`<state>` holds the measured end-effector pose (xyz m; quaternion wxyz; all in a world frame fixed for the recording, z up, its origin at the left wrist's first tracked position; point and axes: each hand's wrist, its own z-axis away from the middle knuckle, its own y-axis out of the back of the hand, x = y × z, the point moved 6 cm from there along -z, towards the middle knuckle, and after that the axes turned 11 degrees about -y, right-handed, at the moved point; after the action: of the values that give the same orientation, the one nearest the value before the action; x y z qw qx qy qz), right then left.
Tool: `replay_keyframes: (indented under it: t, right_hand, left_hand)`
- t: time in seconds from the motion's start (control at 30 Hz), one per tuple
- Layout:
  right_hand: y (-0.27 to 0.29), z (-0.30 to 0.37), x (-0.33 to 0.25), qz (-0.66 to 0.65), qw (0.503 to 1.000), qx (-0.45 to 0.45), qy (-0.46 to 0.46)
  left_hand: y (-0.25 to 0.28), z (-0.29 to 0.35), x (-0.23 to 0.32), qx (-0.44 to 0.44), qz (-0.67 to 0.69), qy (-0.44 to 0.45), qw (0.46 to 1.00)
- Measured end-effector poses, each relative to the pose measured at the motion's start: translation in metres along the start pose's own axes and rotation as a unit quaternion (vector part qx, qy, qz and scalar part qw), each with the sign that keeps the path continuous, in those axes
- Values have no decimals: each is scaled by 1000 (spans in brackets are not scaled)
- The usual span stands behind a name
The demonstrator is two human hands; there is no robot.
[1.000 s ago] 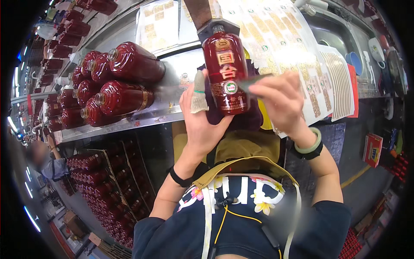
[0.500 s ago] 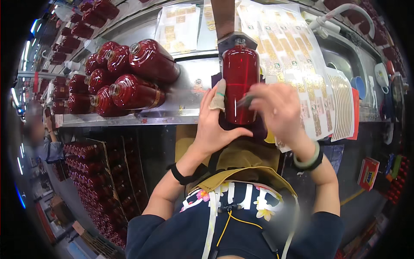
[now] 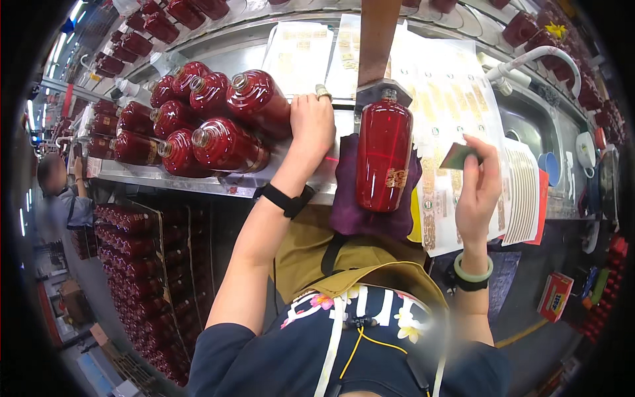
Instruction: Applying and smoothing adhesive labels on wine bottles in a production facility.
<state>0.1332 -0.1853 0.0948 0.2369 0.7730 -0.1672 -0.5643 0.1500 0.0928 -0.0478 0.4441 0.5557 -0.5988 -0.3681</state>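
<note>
A red glass bottle lies on a purple cloth, its neck set against a dark metal bracket. A small gold decal shows on its lower right side. My right hand is to the right of it, pinching a small flat dark green scraper above the decal sheets. My left hand reaches to the base of another red bottle in the group on the left. Its fingers point away and are mostly hidden; one wears a pale finger cover. Whether it grips that bottle I cannot tell.
White sheets of gold decals cover the bench to the right, beside a sink with a white faucet. A stack of striped strips overhangs the bench edge. Many red bottles stand below left; another person is at far left.
My left hand has left the bracketed bottle and moved left to the bottle group. My right hand has drawn back to the right with the scraper. The decal on the bottle has come into view.
</note>
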Motion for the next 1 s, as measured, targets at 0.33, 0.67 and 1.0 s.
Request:
replay_keyframes:
  t: [0.33, 0.67, 1.0]
  right_hand:
    - [-71, 71, -28, 174, 944, -144, 241]
    - [-57, 80, 23, 88, 981, -44, 164]
    - [-47, 7, 24, -123, 988, -63, -66]
  left_hand:
    - [56, -9, 5, 139, 190, 0, 972]
    - [126, 31, 55, 286, 356, -169, 873]
    - [98, 52, 52, 201, 502, 14, 841]
